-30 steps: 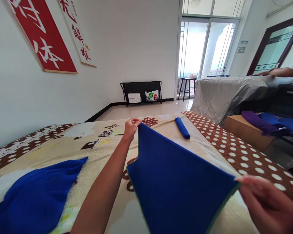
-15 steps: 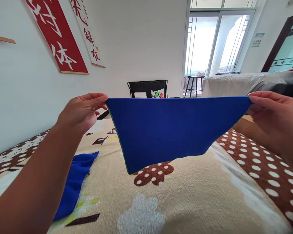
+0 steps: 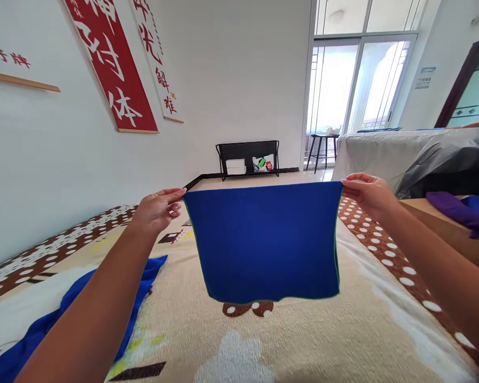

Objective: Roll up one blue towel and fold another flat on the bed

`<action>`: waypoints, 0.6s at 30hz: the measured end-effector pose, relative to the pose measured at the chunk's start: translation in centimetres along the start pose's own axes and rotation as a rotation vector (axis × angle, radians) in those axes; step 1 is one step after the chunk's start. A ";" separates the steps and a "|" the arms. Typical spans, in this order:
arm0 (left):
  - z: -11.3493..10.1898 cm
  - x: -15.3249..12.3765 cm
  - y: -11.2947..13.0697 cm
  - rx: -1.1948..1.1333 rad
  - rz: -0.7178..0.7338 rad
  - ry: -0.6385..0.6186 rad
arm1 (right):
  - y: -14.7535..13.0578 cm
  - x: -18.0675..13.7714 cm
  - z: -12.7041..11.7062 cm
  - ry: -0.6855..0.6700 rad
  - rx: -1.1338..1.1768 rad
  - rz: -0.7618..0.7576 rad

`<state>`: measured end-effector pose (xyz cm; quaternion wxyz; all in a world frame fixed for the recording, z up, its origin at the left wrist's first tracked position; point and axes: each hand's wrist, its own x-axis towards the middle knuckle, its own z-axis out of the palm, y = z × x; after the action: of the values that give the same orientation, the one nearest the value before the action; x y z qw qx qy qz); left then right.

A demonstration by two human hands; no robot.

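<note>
A blue cloth (image 3: pixel 265 242) is held up in the air above a bed (image 3: pixel 303 335) covered by a patterned blanket. Its upper left corner is pinched by the left hand (image 3: pixel 157 208) and its upper right corner by the right hand (image 3: pixel 366 192), so that the top edge is stretched level and the rest hangs flat. A second blue cloth (image 3: pixel 80 308) lies crumpled on the bed at the near left. Purple and blue cloths (image 3: pixel 463 210) are seen on a wooden surface at the far right.
</note>
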<state>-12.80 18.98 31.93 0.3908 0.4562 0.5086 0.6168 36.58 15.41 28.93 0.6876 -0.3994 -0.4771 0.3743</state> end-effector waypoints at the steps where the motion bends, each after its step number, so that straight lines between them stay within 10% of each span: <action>1: 0.3 0.4 -0.1 -0.008 0.010 0.004 | 0.1 0.4 0.1 0.003 -0.003 -0.004; 10: -1.1 -3.1 -1.6 -0.006 0.283 0.009 | 2.1 -2.9 -3.4 0.054 -0.064 -0.040; 18: -7.2 -18.7 -20.5 0.477 -0.224 -0.088 | 14.7 -20.9 -10.8 -0.009 -0.400 0.423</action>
<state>-14.14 2.99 8.21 0.3597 0.5025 0.6696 0.4119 39.44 0.53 5.75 0.4996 -0.6159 -0.4506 0.4098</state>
